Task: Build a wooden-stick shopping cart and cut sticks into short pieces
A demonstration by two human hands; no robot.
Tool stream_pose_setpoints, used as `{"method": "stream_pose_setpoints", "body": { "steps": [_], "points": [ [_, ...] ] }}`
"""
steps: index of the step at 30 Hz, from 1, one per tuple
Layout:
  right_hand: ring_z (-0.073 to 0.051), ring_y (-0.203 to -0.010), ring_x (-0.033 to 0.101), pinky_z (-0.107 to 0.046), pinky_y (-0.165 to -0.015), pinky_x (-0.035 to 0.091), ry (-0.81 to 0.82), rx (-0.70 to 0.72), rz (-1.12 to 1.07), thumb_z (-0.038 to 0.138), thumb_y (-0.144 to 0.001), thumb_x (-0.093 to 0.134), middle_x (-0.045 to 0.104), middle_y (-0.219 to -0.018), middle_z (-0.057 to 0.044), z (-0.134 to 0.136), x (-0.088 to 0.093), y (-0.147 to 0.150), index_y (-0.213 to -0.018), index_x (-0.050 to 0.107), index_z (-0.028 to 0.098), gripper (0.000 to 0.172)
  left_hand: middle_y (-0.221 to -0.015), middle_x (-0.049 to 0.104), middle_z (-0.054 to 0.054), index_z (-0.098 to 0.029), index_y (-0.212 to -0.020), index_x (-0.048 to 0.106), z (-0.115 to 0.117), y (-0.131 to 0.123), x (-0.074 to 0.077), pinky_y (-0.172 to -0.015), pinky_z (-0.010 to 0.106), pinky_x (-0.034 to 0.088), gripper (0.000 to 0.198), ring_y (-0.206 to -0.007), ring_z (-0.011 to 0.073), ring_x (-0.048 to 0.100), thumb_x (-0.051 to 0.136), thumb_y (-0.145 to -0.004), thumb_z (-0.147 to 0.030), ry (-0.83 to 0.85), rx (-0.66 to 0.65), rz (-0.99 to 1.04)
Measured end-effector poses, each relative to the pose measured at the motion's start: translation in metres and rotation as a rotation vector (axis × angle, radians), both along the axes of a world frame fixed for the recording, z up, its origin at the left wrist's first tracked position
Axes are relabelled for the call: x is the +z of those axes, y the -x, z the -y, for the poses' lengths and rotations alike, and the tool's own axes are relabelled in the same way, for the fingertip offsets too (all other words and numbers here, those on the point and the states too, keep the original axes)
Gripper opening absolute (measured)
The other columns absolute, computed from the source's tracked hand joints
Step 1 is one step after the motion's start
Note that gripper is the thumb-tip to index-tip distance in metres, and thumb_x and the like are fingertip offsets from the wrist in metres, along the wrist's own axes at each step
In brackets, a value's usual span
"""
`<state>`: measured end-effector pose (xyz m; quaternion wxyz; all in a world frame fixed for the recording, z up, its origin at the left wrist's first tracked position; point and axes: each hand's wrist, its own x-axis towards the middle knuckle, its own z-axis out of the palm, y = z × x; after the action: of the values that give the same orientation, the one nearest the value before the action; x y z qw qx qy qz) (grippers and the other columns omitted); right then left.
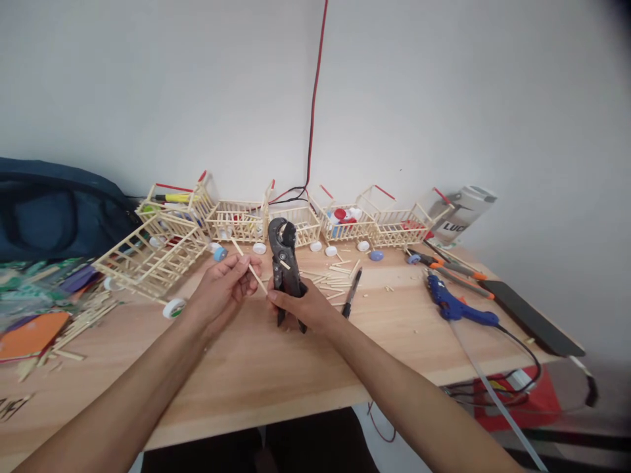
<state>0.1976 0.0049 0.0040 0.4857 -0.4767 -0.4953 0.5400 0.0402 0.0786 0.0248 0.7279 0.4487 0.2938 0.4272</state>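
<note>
Between its fingertips my left hand (pixel 229 282) pinches a thin wooden stick (pixel 255 272), which slants down toward my other hand. My right hand (pixel 305 303) is wrapped round a black hand cutter (pixel 286 253), its head pointing up and away from me. The stick's lower end comes close to the right thumb; whether they touch I cannot tell. A short pale piece of wood shows against the cutter's side. Just behind and to the right lie several loose sticks (pixel 335 279) and a black pen (pixel 351 292).
Several small stick-built carts (pixel 152 259) with bottle-cap wheels line the wall. On the right are a blue glue gun (pixel 456 305), orange-handled pliers (pixel 458 268) and a dark flat bar (pixel 532 315). Cut sticks, an orange sheet (pixel 34 335) and a blue bag (pixel 59 213) occupy the left.
</note>
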Motion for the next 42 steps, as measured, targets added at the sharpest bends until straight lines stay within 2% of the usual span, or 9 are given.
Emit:
{"method": "stream_pose_setpoints", "body": {
  "steps": [8,15,18,23,26,29,32,37,42],
  "points": [
    [-0.013,-0.057,0.055,-0.026,-0.057,0.045,0.12,-0.012,-0.265,0.061,-0.07,0.072,0.057,-0.062,0.003,0.001,-0.002,-0.01,-0.085,0.059,0.019,0.046,-0.059,0.052,-0.003,-0.013,-0.098,0.068,-0.002,0.011,0.009,-0.048,0.018,0.028,0.039,-0.051,0.0057,0.039,0.078,-0.072,-0.04,-0.061,-0.071,-0.027],
    [-0.013,-0.057,0.055,-0.027,-0.059,0.045,0.119,0.008,-0.367,0.067,-0.074,0.066,0.057,-0.061,0.002,-0.002,0.0,-0.019,-0.084,0.061,0.02,0.049,-0.065,0.053,-0.002,-0.013,-0.1,0.067,-0.001,0.014,0.002,-0.059,0.02,0.032,0.04,-0.058,0.0076,0.044,0.073,-0.076,-0.045,-0.137,-0.197,-0.044],
    [-0.013,-0.057,0.054,-0.026,-0.058,0.043,0.095,-0.013,-0.375,0.068,-0.07,0.069,0.056,-0.059,0.002,-0.002,0.004,-0.019,-0.081,0.061,0.02,0.05,-0.066,0.052,-0.002,-0.014,-0.098,0.065,-0.005,0.015,0.0,-0.062,0.023,0.036,0.038,-0.06,0.0096,0.046,0.066,-0.08,-0.046,-0.187,-0.158,-0.116],
    [-0.014,-0.057,0.053,-0.028,-0.059,0.043,0.015,-0.072,-0.39,0.067,-0.071,0.068,0.055,-0.06,0.001,0.0,0.01,-0.022,-0.081,0.062,0.021,0.048,-0.071,0.057,0.001,-0.015,-0.086,0.064,-0.011,0.018,-0.009,-0.065,0.027,0.034,0.015,-0.067,0.0153,0.05,0.058,-0.084,-0.028,-0.68,0.09,-0.74],
    [-0.014,-0.059,0.054,-0.029,-0.059,0.045,-0.021,-0.097,-0.407,0.066,-0.073,0.067,0.055,-0.061,0.001,0.002,0.013,-0.026,-0.082,0.062,0.021,0.046,-0.088,0.061,0.007,-0.016,-0.086,0.063,-0.008,0.019,-0.02,-0.071,0.03,0.035,0.008,-0.084,0.0215,0.055,0.057,-0.082,-0.017,-0.944,0.098,-1.084],
    [-0.015,-0.06,0.055,-0.029,-0.059,0.046,-0.036,-0.13,-0.414,0.066,-0.073,0.068,0.054,-0.062,0.002,0.004,0.016,-0.03,-0.083,0.062,0.021,0.046,-0.09,0.06,0.008,-0.017,-0.081,0.059,-0.006,0.019,-0.026,-0.07,0.031,0.035,0.009,-0.084,0.0228,0.055,0.051,-0.083,-0.014,-0.995,0.068,-1.24],
    [-0.014,-0.06,0.054,-0.028,-0.058,0.045,-0.072,-0.209,-0.411,0.061,-0.072,0.071,0.054,-0.062,0.002,0.004,0.016,-0.033,-0.085,0.064,0.021,0.043,-0.083,0.06,0.006,-0.017,-0.076,0.056,-0.007,0.019,-0.021,-0.069,0.03,0.034,0.011,-0.081,0.0218,0.054,0.049,-0.084,-0.016,-0.95,0.086,-1.18],
    [-0.009,-0.055,0.049,-0.023,-0.054,0.042,-0.106,-0.365,-0.424,0.051,-0.072,0.076,0.05,-0.058,0.004,0.002,0.013,-0.039,-0.093,0.068,0.017,0.04,-0.069,0.058,-0.001,-0.017,-0.072,0.061,-0.01,0.018,-0.006,-0.067,0.027,0.034,0.012,-0.069,0.016,0.051,0.053,-0.081,-0.022,-0.78,0.011,-0.821],
    [-0.009,-0.055,0.049,-0.023,-0.055,0.044,-0.094,-0.351,-0.508,0.051,-0.069,0.079,0.048,-0.057,0.005,0.0,0.012,-0.043,-0.09,0.068,0.017,0.041,-0.068,0.059,-0.001,-0.016,-0.074,0.065,-0.006,0.013,-0.008,-0.064,0.025,0.032,0.016,-0.069,0.0152,0.052,0.056,-0.082,-0.025,-0.751,-0.049,-0.752]
  ]
}}
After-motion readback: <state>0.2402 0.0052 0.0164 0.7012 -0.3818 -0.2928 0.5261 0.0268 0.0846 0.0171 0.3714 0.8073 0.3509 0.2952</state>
